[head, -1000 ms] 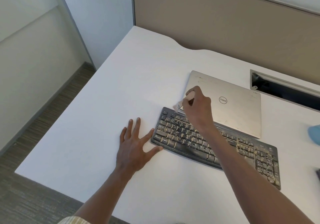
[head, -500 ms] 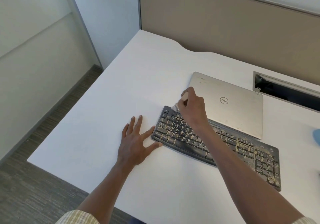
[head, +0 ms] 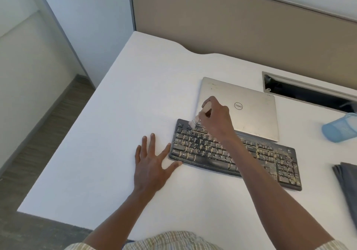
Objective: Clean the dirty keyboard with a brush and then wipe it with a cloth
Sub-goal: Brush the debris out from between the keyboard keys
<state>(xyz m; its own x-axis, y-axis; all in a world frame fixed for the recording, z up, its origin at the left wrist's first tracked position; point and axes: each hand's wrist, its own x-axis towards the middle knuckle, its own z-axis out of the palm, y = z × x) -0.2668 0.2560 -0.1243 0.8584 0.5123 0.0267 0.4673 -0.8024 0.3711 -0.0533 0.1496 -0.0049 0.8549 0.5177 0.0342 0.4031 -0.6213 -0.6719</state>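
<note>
While the left hand [head: 152, 164] lies flat with fingers spread on the desk [head: 116, 134], thumb touching the keyboard's [head: 270, 159] left front corner, the right hand [head: 216, 122] pinches a brush [head: 195, 121], bristles on the back-left keys. A laptop [head: 251, 114] borders the keyboard's far edge; cloth [head: 347, 182] and cup [head: 340, 128] lie right. Bare desk spreads left.

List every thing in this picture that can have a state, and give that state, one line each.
keyboard: dirty, pale crumbs over the keys, flat on the desk.
brush: held, bristles at the keyboard's top-left keys.
right hand: grips the brush.
left hand: flat on the desk, fingers spread, thumb at the keyboard's left end.
laptop: lid closed.
cloth: folded, untouched.
blue cup: lying on its side.
</note>
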